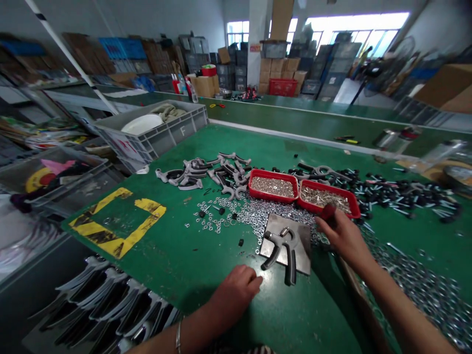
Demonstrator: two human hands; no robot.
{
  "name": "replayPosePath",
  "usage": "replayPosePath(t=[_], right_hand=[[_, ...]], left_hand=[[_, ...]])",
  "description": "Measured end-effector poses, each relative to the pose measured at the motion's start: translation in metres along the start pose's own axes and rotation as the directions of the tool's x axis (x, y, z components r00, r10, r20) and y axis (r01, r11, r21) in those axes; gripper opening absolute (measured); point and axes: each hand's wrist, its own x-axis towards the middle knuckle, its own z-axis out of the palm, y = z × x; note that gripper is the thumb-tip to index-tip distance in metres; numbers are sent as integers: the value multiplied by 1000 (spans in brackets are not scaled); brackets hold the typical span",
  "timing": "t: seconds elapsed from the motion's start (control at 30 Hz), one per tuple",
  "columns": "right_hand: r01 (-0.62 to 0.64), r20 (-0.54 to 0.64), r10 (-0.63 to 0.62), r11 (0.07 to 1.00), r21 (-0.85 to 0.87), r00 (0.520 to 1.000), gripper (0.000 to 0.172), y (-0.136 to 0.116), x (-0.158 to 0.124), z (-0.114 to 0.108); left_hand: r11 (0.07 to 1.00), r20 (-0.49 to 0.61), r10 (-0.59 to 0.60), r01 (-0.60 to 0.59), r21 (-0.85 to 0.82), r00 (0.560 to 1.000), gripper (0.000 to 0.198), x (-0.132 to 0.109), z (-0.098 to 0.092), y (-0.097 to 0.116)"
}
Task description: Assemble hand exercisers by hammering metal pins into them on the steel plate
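A grey-and-black hand grip strengthener (pixel 290 260) lies on a square metal plate (pixel 304 246), its legs pointing toward me, with a small metal pin (pixel 284 231) at its top. My left hand (pixel 241 287) rests on the green table just left of those legs, fingers curled; whatever they may hold is hidden. Right of the plate, my right hand (pixel 342 236) is closed around a dark reddish-brown thing (pixel 327 212), blurred and mostly covered, near the front of a red tray (pixel 346 212) of small metal pins. A second red tray (pixel 254 194) holds small metal parts.
Loose nuts (pixel 254 216) spread behind the plate, and more washers (pixel 424 280) cover the right side. Grey grip handles (pixel 188 172) are piled at the back left. Black-headed bolts (pixel 398 196) lie back right. A grey crate (pixel 177 129) stands at the left edge.
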Motion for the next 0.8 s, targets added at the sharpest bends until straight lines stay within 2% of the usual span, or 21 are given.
replayPosePath(t=[0.03, 0.1, 0.17, 0.23, 0.33, 0.47, 0.57, 0.7, 0.8], right_hand=[[-55, -6, 58, 978, 203, 998, 23, -10, -7, 2], [-161, 37, 170, 813, 559, 985, 24, -29, -21, 13], [-224, 85, 229, 689, 689, 970, 24, -45, -32, 31], [-247, 97, 252, 677, 693, 963, 24, -53, -39, 48], [-231, 53, 262, 716, 658, 964, 24, -52, -40, 61], [-220, 27, 266, 732, 645, 964, 24, -47, -39, 63], [-226, 28, 270, 744, 629, 963, 24, -47, -40, 64], [-220, 34, 246, 785, 579, 969, 23, -49, -41, 65], [-217, 56, 229, 772, 598, 972, 24, -50, -39, 65]], left_hand=[[997, 15, 54, -55, 59, 998, 9, 0, 3, 1], [977, 37, 146, -150, 152, 989, 5, 2, 8, 2], [960, 40, 186, -190, 207, 982, 9, 7, 9, 5], [955, 30, 172, -174, 240, 985, 13, 11, 8, 9], [965, 20, 142, -143, 219, 990, 6, 12, 6, 16], [960, 46, 243, -247, 131, 969, 8, 8, 13, 22], [958, 75, 254, -262, 120, 964, 6, 5, 19, 25], [974, 86, 197, -205, 97, 977, 14, 12, 12, 30], [997, -15, 60, -59, 53, 998, 12, 32, -1, 33]])
